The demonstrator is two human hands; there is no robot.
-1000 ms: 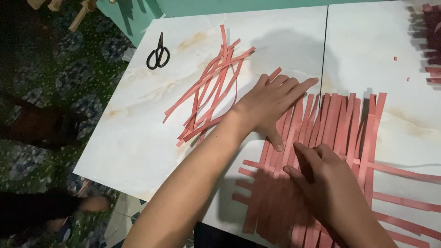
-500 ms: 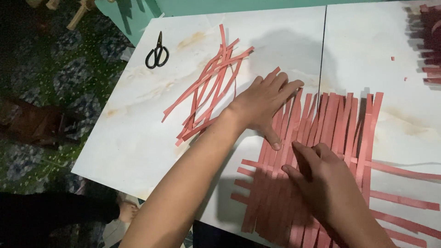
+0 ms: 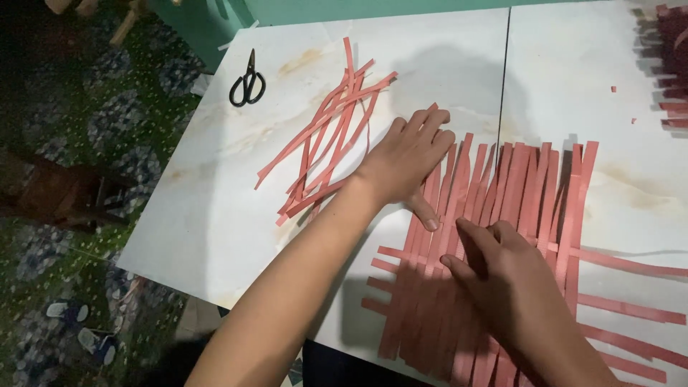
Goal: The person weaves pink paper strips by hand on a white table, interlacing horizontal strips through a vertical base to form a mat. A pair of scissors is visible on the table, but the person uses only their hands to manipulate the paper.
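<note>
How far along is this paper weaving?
Done: many upright red strips lie side by side, with a few cross strips woven through low down. In hand: the left hand presses the strips flat while the right hand works among them. Left: the upper part is unwoven, and a loose pile waits beside the scissors.

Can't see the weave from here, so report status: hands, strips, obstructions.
Left hand flat on woven red strips. Right hand pressing the weave. Loose strip pile, scissors lie apart.

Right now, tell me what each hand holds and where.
Nothing is gripped. The left hand lies flat on the woven pink strips; the right hand presses fingertips onto them mid-mat.
</note>
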